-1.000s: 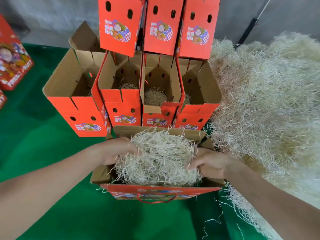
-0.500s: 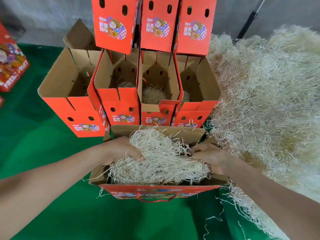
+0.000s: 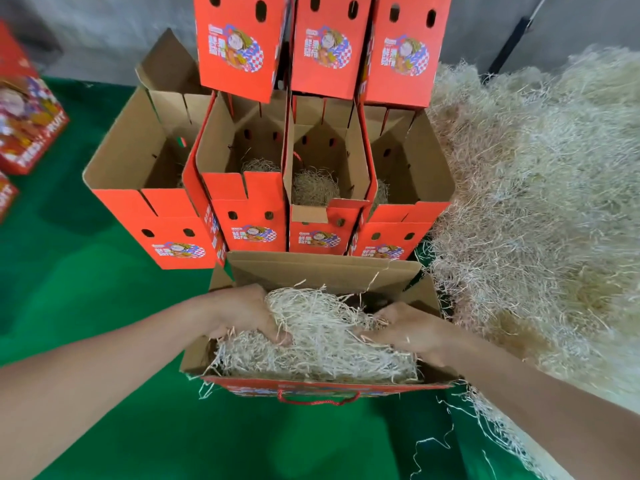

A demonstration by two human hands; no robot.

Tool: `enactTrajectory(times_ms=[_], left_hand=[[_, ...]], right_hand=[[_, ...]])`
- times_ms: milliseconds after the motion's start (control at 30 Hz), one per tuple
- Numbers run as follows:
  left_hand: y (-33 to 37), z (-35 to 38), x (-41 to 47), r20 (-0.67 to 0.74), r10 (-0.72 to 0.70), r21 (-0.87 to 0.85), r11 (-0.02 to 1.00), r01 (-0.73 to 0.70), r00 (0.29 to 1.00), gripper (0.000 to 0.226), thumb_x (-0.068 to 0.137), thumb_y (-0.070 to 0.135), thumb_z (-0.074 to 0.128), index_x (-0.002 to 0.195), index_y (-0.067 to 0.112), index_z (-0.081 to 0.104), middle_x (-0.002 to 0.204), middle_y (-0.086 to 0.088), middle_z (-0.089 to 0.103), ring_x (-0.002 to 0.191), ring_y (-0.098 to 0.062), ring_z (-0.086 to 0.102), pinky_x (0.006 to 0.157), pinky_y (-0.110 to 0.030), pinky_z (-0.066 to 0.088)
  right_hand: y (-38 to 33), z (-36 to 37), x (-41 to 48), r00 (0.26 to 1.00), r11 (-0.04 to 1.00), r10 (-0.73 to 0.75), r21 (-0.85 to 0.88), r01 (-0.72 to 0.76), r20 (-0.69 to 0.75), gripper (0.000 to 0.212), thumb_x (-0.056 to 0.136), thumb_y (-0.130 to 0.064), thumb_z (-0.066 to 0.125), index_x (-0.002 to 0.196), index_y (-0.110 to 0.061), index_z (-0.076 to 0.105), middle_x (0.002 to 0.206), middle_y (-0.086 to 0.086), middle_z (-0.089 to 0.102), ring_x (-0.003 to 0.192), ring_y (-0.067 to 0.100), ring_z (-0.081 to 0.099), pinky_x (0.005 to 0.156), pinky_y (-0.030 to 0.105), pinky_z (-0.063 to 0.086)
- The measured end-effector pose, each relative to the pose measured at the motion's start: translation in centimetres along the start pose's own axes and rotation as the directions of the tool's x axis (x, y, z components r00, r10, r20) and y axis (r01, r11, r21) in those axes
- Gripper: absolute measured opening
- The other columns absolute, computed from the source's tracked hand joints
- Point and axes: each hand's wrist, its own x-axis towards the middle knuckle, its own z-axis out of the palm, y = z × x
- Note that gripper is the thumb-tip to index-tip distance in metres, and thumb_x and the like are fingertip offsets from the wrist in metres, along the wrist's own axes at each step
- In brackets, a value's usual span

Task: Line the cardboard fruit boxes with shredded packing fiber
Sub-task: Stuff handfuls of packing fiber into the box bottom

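An open red cardboard fruit box (image 3: 311, 388) with a red cord handle stands right in front of me on the green cloth. A wad of pale shredded fiber (image 3: 322, 344) fills it. My left hand (image 3: 242, 315) presses into the left side of the wad, its fingers sunk in the strands. My right hand (image 3: 401, 329) presses down on the right side, fingers partly buried. Behind this box stand several more open red boxes (image 3: 242, 209), some with a little fiber at the bottom.
A big heap of loose fiber (image 3: 540, 209) covers the right side of the green table (image 3: 104, 306). Three closed red boxes (image 3: 325, 43) are stacked on the open ones. More printed red boxes (image 3: 24, 123) lie at the far left. Stray strands trail near the front right.
Both hands have pushed the fiber wad lower into the near box; it stood above the rim before and now lies flatter. The hands have moved closer together on it.
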Motion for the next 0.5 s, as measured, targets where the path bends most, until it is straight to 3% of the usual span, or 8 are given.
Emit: enactTrajectory(times_ms=[100, 167, 233, 300, 367, 400, 433, 500], left_hand=[[-0.2, -0.3, -0.4, 0.111, 0.019, -0.211, 0.977, 0.005, 0.994, 0.09, 0.054, 0.023, 0.088, 0.129, 0.008, 0.041, 0.136, 0.003, 0.041, 0.127, -0.016, 0.033, 0.11, -0.033, 0.022], [0.0, -0.7, -0.6, 0.129, 0.056, -0.434, 0.901, 0.005, 0.99, 0.101, 0.054, 0.023, 0.082, 0.142, 0.017, 0.033, 0.149, -0.001, 0.029, 0.139, -0.019, 0.019, 0.113, -0.039, 0.013], [0.6, -0.5, -0.6, 0.117, 0.036, -0.537, 0.843, 0.033, 0.993, 0.07, 0.061, 0.022, 0.076, 0.126, 0.022, 0.05, 0.141, -0.001, 0.035, 0.136, -0.025, 0.026, 0.111, -0.042, 0.022], [1.6, 0.1, -0.6, 0.087, 0.012, -0.536, 0.843, 0.037, 0.996, 0.03, 0.063, 0.014, 0.069, 0.092, 0.021, 0.061, 0.107, -0.002, 0.052, 0.102, -0.025, 0.053, 0.087, -0.035, 0.047], [1.7, 0.4, 0.5, -0.085, 0.028, -0.294, 0.954, -0.052, 0.996, 0.014, 0.074, 0.009, 0.06, 0.086, 0.014, 0.055, 0.089, 0.0, 0.05, 0.084, -0.017, 0.051, 0.073, -0.028, 0.047], [1.3, 0.2, 1.2, -0.193, 0.094, -0.015, 0.995, -0.099, 0.977, 0.013, 0.08, 0.008, 0.056, 0.09, 0.013, 0.049, 0.087, 0.001, 0.048, 0.081, -0.014, 0.048, 0.069, -0.027, 0.045], [0.8, -0.1, 1.7, -0.26, 0.176, 0.264, 0.959, -0.105, 0.95, 0.014, 0.084, 0.007, 0.052, 0.095, 0.014, 0.046, 0.088, 0.0, 0.049, 0.078, -0.014, 0.047, 0.065, -0.027, 0.044], [0.0, -0.4, 2.2, -0.275, 0.255, 0.491, 0.866, -0.093, 0.927, 0.014, 0.085, 0.001, 0.045, 0.095, 0.01, 0.049, 0.088, -0.005, 0.054, 0.072, -0.015, 0.049, 0.06, -0.025, 0.044]], right_hand=[[0.5, 0.0, -0.1, 0.999, 0.993, -0.018, -0.115, 0.013, -0.043, 0.049, 0.09, -0.009, 0.055, 0.137, -0.012, 0.04, 0.137, 0.008, 0.044, 0.126, 0.025, 0.042, 0.101, 0.034, 0.034], [0.6, -0.1, -0.3, 0.999, 0.996, -0.05, -0.075, 0.048, -0.022, 0.06, 0.087, -0.008, 0.057, 0.142, -0.016, 0.032, 0.139, 0.002, 0.041, 0.132, 0.023, 0.035, 0.11, 0.039, 0.025], [0.3, -0.3, -0.7, 0.995, 0.991, -0.095, 0.092, 0.092, 0.035, 0.076, 0.086, -0.02, 0.064, 0.147, -0.022, 0.019, 0.139, -0.011, 0.033, 0.133, 0.016, 0.028, 0.112, 0.041, 0.016], [-0.4, 0.0, -0.6, 0.986, 0.99, -0.13, 0.071, 0.123, 0.103, 0.08, 0.089, -0.028, 0.061, 0.149, -0.027, 0.009, 0.143, -0.021, 0.022, 0.133, 0.009, 0.022, 0.111, 0.04, 0.018], [-1.0, 0.5, 0.0, 0.984, 0.974, -0.116, -0.177, 0.14, 0.137, 0.062, 0.093, -0.015, 0.052, 0.147, -0.023, 0.022, 0.139, -0.013, 0.036, 0.12, 0.008, 0.039, 0.098, 0.032, 0.038], [-1.1, 0.6, 0.5, 0.99, 0.935, -0.084, -0.334, 0.117, 0.11, 0.057, 0.091, -0.004, 0.047, 0.144, -0.016, 0.03, 0.131, -0.002, 0.048, 0.11, 0.013, 0.052, 0.084, 0.028, 0.046], [-1.2, 0.6, 0.9, 0.996, 0.881, -0.05, -0.467, 0.077, 0.071, 0.052, 0.088, 0.005, 0.044, 0.138, -0.007, 0.038, 0.116, 0.007, 0.056, 0.096, 0.016, 0.06, 0.07, 0.025, 0.047], [-0.9, 0.1, 1.5, 1.0, 0.831, -0.002, -0.557, 0.001, -0.002, 0.03, 0.085, 0.009, 0.044, 0.114, 0.004, 0.052, 0.092, 0.01, 0.056, 0.076, 0.016, 0.058, 0.058, 0.023, 0.04]])
